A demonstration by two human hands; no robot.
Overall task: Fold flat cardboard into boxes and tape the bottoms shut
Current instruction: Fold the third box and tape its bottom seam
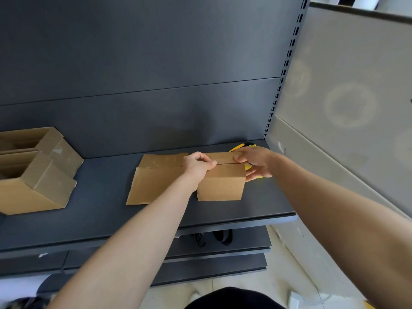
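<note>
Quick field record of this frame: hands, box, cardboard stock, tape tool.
box: folded, on shelf, flaps closed on top, seam visible
left hand: grips box's left top edge
right hand: at box's right end, fingers on top; grip unclear
yellow tool: partly hidden behind right hand
flat cardboard: lying left of box
open boxes: far left of shelf

2 bare forearms extended forward, converging. Left hand (pixel 197 166) knuckles up, fingers curled, gripping top edge of box (pixel 220 184). Right hand (pixel 254 163) fingers loosely spread, thumb on same top; grasp unclear.
</note>
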